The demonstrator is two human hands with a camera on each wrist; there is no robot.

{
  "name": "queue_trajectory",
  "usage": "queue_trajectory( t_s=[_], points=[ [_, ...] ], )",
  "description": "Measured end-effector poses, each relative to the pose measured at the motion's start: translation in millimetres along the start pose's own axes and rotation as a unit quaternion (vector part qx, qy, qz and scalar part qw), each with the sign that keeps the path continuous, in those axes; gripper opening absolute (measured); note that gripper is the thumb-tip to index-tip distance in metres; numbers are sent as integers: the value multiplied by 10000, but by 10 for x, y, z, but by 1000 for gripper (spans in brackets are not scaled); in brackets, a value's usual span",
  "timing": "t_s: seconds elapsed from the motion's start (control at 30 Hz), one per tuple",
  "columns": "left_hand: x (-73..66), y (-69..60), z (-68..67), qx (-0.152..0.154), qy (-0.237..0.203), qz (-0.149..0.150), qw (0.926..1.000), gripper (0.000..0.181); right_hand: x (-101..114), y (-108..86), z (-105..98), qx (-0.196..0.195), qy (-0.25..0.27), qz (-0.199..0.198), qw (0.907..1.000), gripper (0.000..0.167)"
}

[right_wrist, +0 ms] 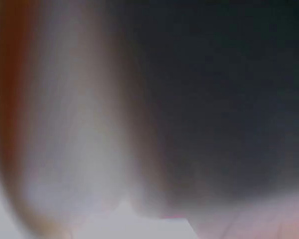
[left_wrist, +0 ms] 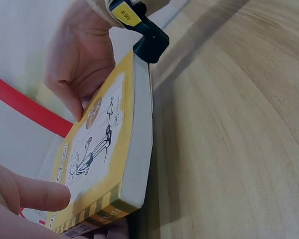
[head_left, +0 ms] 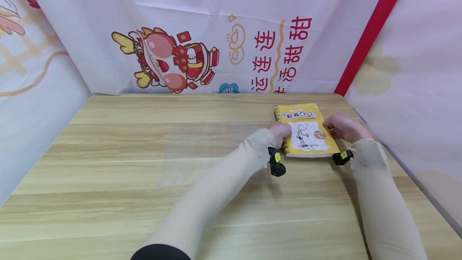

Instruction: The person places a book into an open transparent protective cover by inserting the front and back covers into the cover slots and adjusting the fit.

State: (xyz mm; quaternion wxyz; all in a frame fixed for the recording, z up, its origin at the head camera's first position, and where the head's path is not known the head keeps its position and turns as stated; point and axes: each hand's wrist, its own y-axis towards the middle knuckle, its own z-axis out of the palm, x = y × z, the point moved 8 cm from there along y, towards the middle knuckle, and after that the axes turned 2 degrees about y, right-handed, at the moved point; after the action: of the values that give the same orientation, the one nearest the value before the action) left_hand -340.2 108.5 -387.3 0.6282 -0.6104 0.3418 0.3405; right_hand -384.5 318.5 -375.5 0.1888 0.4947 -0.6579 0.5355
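Observation:
A yellow book [head_left: 308, 133] with a cartoon figure on a white panel is at the far right of the table. My left hand [head_left: 280, 132] grips it at the spine; in the left wrist view the left thumb [left_wrist: 45, 195] lies over the cover and fingers reach beneath the book [left_wrist: 127, 144]. On the opposite edge, my right hand [head_left: 345, 126] holds the book with its thumb on the cover; its other fingers are partly hidden. The right wrist view is too blurred and close to make out more than a pale band and a dark area.
A thin transparent sheet or bag [head_left: 191, 155] lies flat on the wooden table [head_left: 90, 179], left of the book and partly behind my left forearm. Printed cloth [head_left: 202, 3] hangs along the back and both sides of the table.

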Motion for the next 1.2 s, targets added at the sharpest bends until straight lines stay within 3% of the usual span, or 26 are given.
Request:
queue_trajectory(
  t_s=[0.17,0.33,0.5,0.77,1.07,1.2],
  points=[
    [-37,-50,-15,98,-102,-153,9998,33,-4,-15,0,48,79,-18,10000,33],
    [-71,-46,-54,4,-231,-3,9997,30,31,-36,1,22,151,-98,9998,38],
    [-67,48,-127,-157,-216,159,9995,33,88,-36,15,31,168,-206,9996,41],
    [-51,150,-214,-112,-120,109,9998,32,163,-71,33,14,200,-353,9992,35],
    [-66,111,-318,-116,-62,200,9997,27,199,-117,90,147,-95,-420,9990,51],
    [-70,88,-336,58,-290,233,9993,28,223,-124,99,115,-139,-451,9988,57]
  ],
)
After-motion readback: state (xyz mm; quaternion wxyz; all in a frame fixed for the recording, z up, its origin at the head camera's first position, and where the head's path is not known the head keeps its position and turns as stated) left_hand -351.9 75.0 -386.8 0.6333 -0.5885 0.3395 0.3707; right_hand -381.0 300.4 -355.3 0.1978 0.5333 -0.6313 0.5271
